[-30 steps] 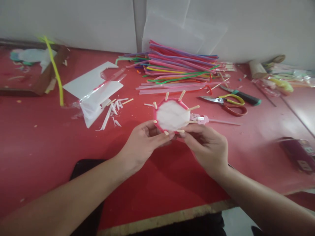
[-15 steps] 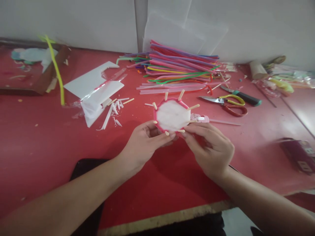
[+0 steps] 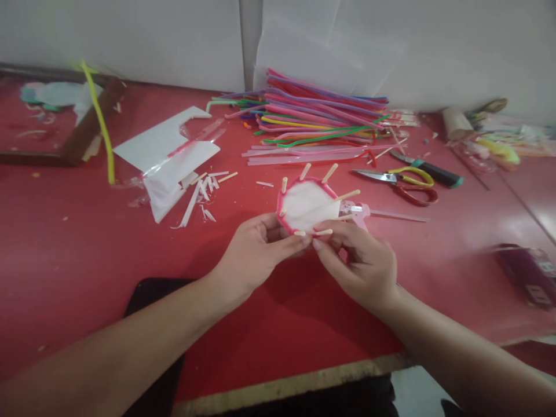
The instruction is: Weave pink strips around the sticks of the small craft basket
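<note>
A small white, many-sided base (image 3: 306,205) ringed with short wooden sticks (image 3: 330,173) is held up over the table. A pink pipe cleaner (image 3: 278,200) runs along its edge around the sticks. My left hand (image 3: 256,246) grips the base at its near left edge, thumb on top near a stick. My right hand (image 3: 358,260) is closed at the near right edge, thumb and forefinger pinching the pink pipe cleaner beside a stick. A bit of pink shows beneath the right fingers. Part of the near rim is hidden by both hands.
Behind lie a pile of coloured pipe cleaners (image 3: 321,110) and clear glue sticks (image 3: 304,155). A pink glue gun (image 3: 359,215), scissors (image 3: 403,182) and a cutter (image 3: 434,171) are at right. White board (image 3: 152,139) and scraps (image 3: 191,202) lie left, a black tablet-like slab (image 3: 152,295) nearer.
The stick-ringed base has tilted and shifted slightly right. My right hand has moved left and inward, its forefinger now reaching over the near right edge. The left hand keeps its grip.
</note>
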Available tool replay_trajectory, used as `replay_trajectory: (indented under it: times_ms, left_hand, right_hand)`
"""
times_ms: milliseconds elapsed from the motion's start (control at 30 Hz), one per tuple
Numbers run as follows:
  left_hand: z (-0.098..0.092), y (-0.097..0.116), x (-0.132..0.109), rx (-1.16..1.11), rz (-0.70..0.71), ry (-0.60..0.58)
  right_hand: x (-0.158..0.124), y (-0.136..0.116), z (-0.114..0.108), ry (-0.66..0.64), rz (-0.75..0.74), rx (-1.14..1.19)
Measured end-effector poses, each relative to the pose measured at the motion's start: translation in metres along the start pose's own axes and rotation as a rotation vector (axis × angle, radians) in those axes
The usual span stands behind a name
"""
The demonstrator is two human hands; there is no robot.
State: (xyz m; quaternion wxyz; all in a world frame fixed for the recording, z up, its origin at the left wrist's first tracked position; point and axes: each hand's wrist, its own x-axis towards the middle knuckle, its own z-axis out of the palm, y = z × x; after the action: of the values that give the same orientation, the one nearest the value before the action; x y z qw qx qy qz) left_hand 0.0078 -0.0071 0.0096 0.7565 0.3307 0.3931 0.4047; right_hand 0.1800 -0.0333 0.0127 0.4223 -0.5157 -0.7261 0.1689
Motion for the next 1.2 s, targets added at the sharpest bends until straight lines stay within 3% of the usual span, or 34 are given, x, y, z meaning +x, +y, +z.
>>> replay_trajectory:
  times_ms: [233, 533, 700, 933, 1067, 1200]
  left_hand:
    - [0.0011, 0.0021, -0.0004, 0.027, -0.029, 0.028]
    - [-0.0013, 0.0029, 0.0003, 0.034, -0.027, -0.02]
    - [0.0006, 0.0035, 0.0003, 0.037, -0.012, 0.007]
    - [0.0012, 0.0027, 0.0, 0.081, 0.023, 0.021]
    - [0.0019, 0.0032, -0.0003, 0.117, 0.036, 0.044]
    - [0.0025, 0.0051, -0.0012, 0.119, 0.042, 0.013]
  right_hand:
    - [0.0006, 0.0036, -0.0038, -0.089, -0.031, -0.07]
    - [-0.0007, 0.0037, -0.0046, -0.187, -0.069, -0.002]
    - [-0.0019, 0.0028, -0.0008, -0.106, -0.105, -0.025]
    - [-0.0027, 0.0016, 0.001, 0.14, -0.213, -0.262]
    - [-0.0011, -0.0011, -0.0001, 0.127, -0.19, -0.244]
    - [-0.002, -0.0011, -0.0009, 0.022, -0.164, -0.16]
